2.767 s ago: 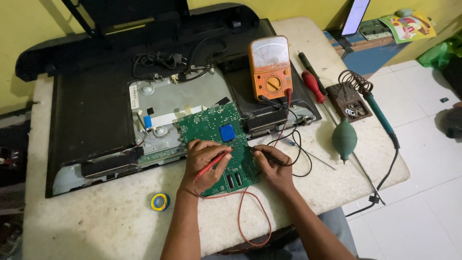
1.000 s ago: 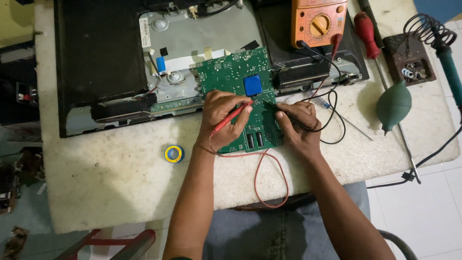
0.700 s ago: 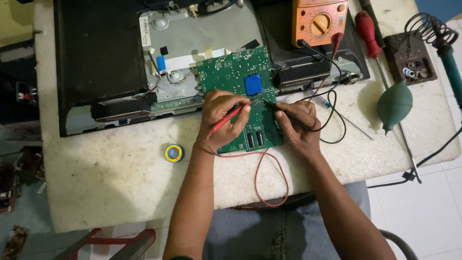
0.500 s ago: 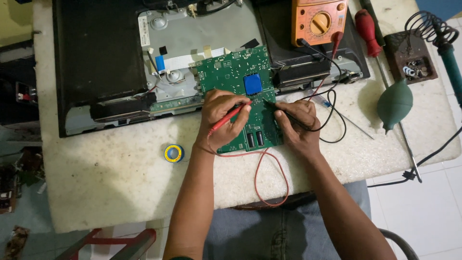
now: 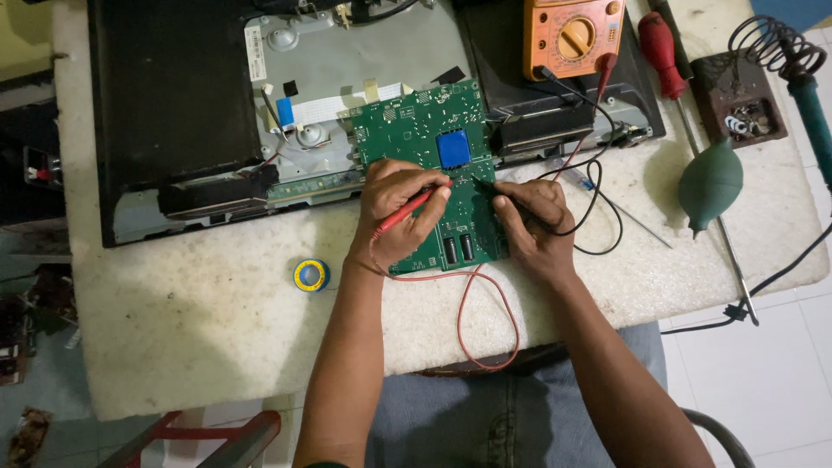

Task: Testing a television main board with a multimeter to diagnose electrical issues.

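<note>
A green circuit board [image 5: 416,130] with a blue square part lies on the white table [image 5: 191,321] against an opened flat-screen set [image 5: 173,104]. My left hand [image 5: 394,208] grips a red test probe [image 5: 407,208], its tip touching the board just below the blue part. My right hand [image 5: 533,225] grips a black test probe [image 5: 485,185], its tip meeting the board beside the red one. Red and black leads run up to an orange multimeter [image 5: 574,35] at the top.
A small yellow-blue solder reel [image 5: 310,275] lies left of my left arm. To the right are a green rubber blower bulb [image 5: 711,182], a red-handled screwdriver [image 5: 660,43], a soldering iron stand with a coil [image 5: 754,87] and a thin metal rod [image 5: 624,212].
The view has moved closer and lower over the board since the earliest frame. Over the last second both hands and probes stay almost still on the board.
</note>
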